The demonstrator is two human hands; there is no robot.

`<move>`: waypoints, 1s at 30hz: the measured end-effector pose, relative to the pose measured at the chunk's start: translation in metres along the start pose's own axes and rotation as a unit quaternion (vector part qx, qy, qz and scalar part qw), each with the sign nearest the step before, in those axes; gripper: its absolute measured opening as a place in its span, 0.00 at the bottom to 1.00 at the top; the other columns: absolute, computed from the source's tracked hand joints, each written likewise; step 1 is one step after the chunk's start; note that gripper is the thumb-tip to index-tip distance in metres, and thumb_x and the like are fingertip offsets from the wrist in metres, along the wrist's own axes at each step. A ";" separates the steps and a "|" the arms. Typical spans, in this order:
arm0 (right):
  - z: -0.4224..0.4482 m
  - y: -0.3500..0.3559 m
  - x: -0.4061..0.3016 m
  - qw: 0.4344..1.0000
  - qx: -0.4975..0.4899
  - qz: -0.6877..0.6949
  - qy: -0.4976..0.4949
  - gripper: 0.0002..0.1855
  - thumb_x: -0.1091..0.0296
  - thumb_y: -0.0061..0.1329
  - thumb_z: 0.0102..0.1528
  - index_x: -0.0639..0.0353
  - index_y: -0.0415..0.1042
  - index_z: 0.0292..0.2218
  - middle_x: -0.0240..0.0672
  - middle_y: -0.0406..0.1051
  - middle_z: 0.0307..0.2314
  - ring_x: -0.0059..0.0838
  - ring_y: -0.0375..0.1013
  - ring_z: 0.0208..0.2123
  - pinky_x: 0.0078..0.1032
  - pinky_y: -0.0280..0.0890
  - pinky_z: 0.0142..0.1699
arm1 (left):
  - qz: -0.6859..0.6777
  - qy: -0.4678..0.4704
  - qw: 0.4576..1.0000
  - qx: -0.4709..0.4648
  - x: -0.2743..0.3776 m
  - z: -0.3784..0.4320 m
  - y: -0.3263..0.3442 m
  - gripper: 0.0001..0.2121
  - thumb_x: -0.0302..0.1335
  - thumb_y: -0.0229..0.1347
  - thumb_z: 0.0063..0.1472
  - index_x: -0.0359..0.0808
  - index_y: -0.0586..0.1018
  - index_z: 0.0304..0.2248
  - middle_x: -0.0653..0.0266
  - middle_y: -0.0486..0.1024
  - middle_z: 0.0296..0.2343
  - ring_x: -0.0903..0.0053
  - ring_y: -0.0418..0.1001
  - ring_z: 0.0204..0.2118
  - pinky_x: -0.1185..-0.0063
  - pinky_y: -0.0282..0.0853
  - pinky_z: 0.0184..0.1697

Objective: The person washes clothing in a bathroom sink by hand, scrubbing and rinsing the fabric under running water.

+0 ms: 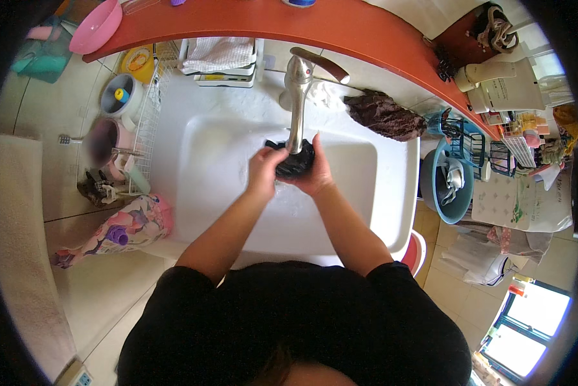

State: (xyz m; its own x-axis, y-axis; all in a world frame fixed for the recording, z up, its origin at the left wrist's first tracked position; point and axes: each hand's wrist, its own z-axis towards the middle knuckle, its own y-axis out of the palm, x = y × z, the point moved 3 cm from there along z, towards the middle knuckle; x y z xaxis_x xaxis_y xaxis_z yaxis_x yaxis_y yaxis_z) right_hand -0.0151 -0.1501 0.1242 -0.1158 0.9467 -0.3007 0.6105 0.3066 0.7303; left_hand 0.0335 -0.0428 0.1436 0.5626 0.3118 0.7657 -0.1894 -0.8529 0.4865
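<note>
Under the spout of a metal faucet, both my hands hold a bunched dark cloth that looks wet. My left hand grips its left side, with the thumb near the spout tip. Around the right and underside of the cloth curves my right hand, its thumb pointing up. Both hands are above the basin of a white sink. Water shows on the basin floor below them. The spout covers part of the cloth, and the fingers beneath it are hidden.
A dark brown crumpled cloth and a white cloth lie behind the faucet. A red-brown shelf overhangs the back. Left stand a wire rack with cups and a floral refill pouch. A blue basin is at right.
</note>
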 end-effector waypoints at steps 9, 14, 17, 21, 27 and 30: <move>-0.013 0.028 0.022 0.999 -0.038 -0.006 0.007 0.25 0.40 0.38 0.49 0.56 0.65 0.30 0.30 0.64 0.20 0.25 0.63 0.22 0.22 0.61 0.28 | 0.418 0.493 0.762 0.040 0.003 -0.052 0.040 0.14 0.23 0.56 0.40 0.34 0.62 0.08 0.59 0.65 0.18 0.63 0.63 0.21 0.71 0.57 0.22; -0.005 0.008 0.025 0.999 -0.030 -0.017 0.000 0.13 0.56 0.38 0.51 0.56 0.64 0.27 0.30 0.65 0.20 0.24 0.65 0.23 0.21 0.62 0.30 | 0.357 0.351 0.857 0.120 -0.009 -0.011 0.016 0.12 0.25 0.50 0.44 0.31 0.64 0.10 0.57 0.64 0.11 0.63 0.63 0.16 0.72 0.56 0.18; -0.002 0.012 0.021 0.990 0.015 -0.099 -0.102 0.09 0.62 0.39 0.47 0.58 0.65 0.26 0.31 0.66 0.21 0.26 0.67 0.27 0.22 0.63 0.35 | 0.150 0.039 0.967 0.204 -0.043 0.037 -0.049 0.06 0.25 0.49 0.46 0.34 0.69 0.15 0.65 0.66 0.14 0.79 0.64 0.17 0.76 0.55 0.16; 0.001 -0.001 -0.023 0.995 -0.087 0.022 -0.040 0.13 0.62 0.38 0.45 0.61 0.67 0.30 0.37 0.69 0.29 0.32 0.67 0.34 0.28 0.59 0.45 | -0.026 -0.154 0.985 0.070 -0.034 0.028 -0.039 0.18 0.28 0.50 0.49 0.43 0.64 0.42 0.60 0.68 0.35 0.77 0.68 0.27 0.79 0.64 0.23; -0.007 0.008 -0.016 0.991 -0.085 -0.103 -0.003 0.17 0.70 0.41 0.38 0.61 0.64 0.34 0.38 0.66 0.27 0.34 0.66 0.33 0.26 0.61 0.43 | -0.040 -0.262 0.951 -0.163 -0.030 0.015 -0.010 0.17 0.30 0.54 0.49 0.36 0.68 0.39 0.65 0.71 0.32 0.77 0.70 0.33 0.80 0.67 0.35; -0.004 -0.005 -0.020 0.983 -0.038 -0.175 -0.036 0.23 0.63 0.42 0.42 0.54 0.61 0.43 0.38 0.63 0.38 0.33 0.60 0.43 0.41 0.54 0.47 | 0.046 -0.121 0.983 -0.126 -0.018 0.030 -0.028 0.10 0.25 0.49 0.50 0.33 0.71 0.34 0.64 0.72 0.29 0.77 0.71 0.32 0.79 0.67 0.36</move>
State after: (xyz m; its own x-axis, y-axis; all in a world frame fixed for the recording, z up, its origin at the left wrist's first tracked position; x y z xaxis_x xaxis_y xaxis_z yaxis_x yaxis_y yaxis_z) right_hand -0.0195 -0.1698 0.1291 -0.2507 0.7734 -0.5822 0.4827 0.6212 0.6173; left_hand 0.0532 -0.0370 0.1037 0.7036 0.1025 0.7032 -0.4254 -0.7318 0.5324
